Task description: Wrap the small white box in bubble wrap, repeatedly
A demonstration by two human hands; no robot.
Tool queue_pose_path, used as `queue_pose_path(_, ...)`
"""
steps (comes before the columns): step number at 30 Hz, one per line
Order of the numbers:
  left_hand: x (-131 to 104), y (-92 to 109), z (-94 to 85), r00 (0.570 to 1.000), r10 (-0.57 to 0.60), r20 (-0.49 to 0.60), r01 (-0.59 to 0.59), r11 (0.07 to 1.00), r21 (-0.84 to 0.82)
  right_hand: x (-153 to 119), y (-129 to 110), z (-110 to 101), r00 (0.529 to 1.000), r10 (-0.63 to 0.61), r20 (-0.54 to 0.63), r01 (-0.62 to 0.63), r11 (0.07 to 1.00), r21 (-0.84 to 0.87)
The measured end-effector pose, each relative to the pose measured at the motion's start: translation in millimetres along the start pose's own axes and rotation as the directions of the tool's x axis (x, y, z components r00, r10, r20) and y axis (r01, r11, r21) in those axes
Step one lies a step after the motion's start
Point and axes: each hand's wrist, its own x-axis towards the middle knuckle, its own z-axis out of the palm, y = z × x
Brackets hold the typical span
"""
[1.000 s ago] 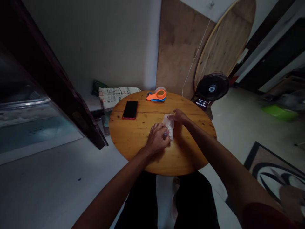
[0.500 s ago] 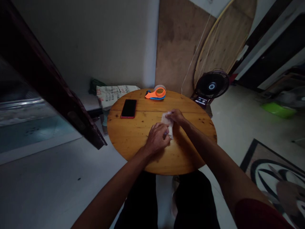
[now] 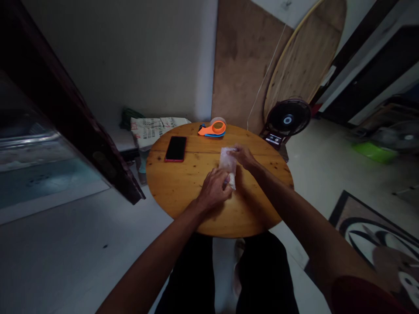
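Both hands are closed on a small, whitish, see-through plastic bag (image 3: pixel 227 159) above the middle of the round wooden table (image 3: pixel 176 192). My left hand (image 3: pixel 214 186) grips its lower end, where something white shows inside or bunched up by the fingers; I cannot tell which. At the bag's upper right corner, my right hand (image 3: pixel 244 157) pinches the edge between thumb and fingers. The bag is spread fairly flat between the two hands. What the left fingers cover is hidden.
Toward the table's far edge lies an orange and blue tape dispenser (image 3: pixel 214 128). A black phone with a red edge (image 3: pixel 176 148) rests at the left. Behind the table stand a printed sack (image 3: pixel 157 131) and a black fan (image 3: pixel 288 118). A dark wooden post (image 3: pixel 108 157) juts in from the left.
My right hand has moved slightly up and away, and the bag's upper part is now more spread out. My left hand keeps its hold on the lower end.
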Motion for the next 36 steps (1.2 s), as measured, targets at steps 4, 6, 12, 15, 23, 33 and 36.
queue_pose_path(4,-0.3,0.7,-0.9,1.000,-0.001,0.004,0.001,1.000,0.008,-3.3,-10.6,-2.0,0.999,-0.034,-0.036,0.034,0.999,0.002)
queue_pose_path(6,-0.3,0.4,-0.5,1.000,0.000,0.000,0.000,1.000,0.010,-6.8,-17.0,-1.8,0.999,-0.027,-0.035,0.028,0.999,0.027)
queue_pose_path(12,-1.3,-0.2,0.3,1.000,-0.010,-0.009,0.011,0.997,0.071,-30.1,-43.0,-5.5,0.993,-0.084,0.082,0.069,0.984,0.163)
queue_pose_path(15,-2.9,-0.7,-0.1,0.998,-0.003,-0.061,0.009,0.995,0.097,-45.9,-54.2,-7.5,0.988,-0.111,0.107,0.091,0.979,0.182)
queue_pose_path(23,-5.0,-10.8,3.1,0.987,-0.024,-0.161,0.033,0.998,0.052,-74.5,-62.3,-9.6,0.983,-0.155,0.099,0.145,0.984,0.099)
queue_pose_path(33,-3.9,-17.5,7.4,0.975,-0.114,-0.193,0.102,0.992,-0.072,-100.8,-47.9,2.4,0.976,-0.182,0.118,0.156,0.967,0.201)
queue_pose_path(36,-4.4,-17.3,8.0,0.975,-0.118,-0.190,0.107,0.992,-0.065,-107.7,-38.3,7.5,0.977,-0.186,0.103,0.156,0.957,0.246)
